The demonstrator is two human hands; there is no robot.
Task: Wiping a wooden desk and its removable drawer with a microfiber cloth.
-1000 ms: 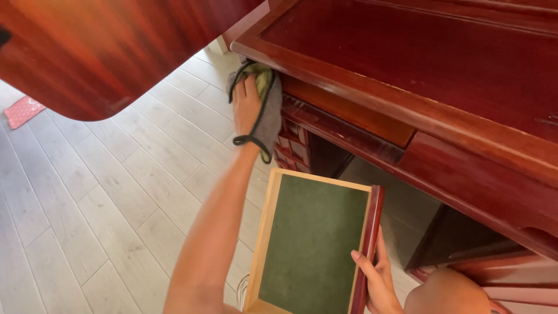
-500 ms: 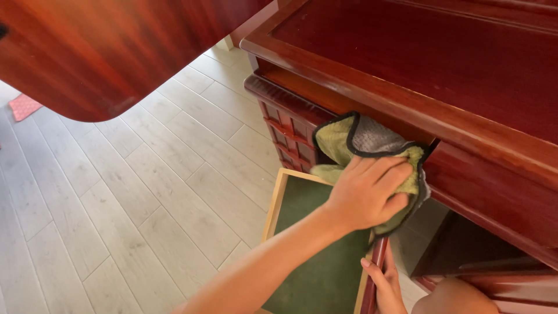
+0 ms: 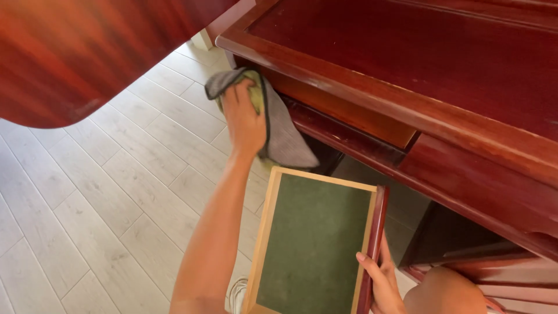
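My left hand [image 3: 244,119] grips a grey and green cloth [image 3: 279,134] and presses it against the front edge of a dark red wooden desk [image 3: 407,64], near its left corner. My right hand [image 3: 381,279] holds the red front of a pulled-out wooden drawer [image 3: 317,238] with a green felt lining and pale wood sides. The drawer is held out of the desk, below the open slot [image 3: 349,113].
A red wooden panel [image 3: 87,52] hangs over the upper left of the view. Pale grey plank flooring [image 3: 87,203] lies below. Lower desk parts in dark red wood [image 3: 494,273] stand at the bottom right, beside my knee [image 3: 442,291].
My left hand with the cloth swept from the left corner to the right along the desk front, then back to the left corner. The drawer stays in my right hand.
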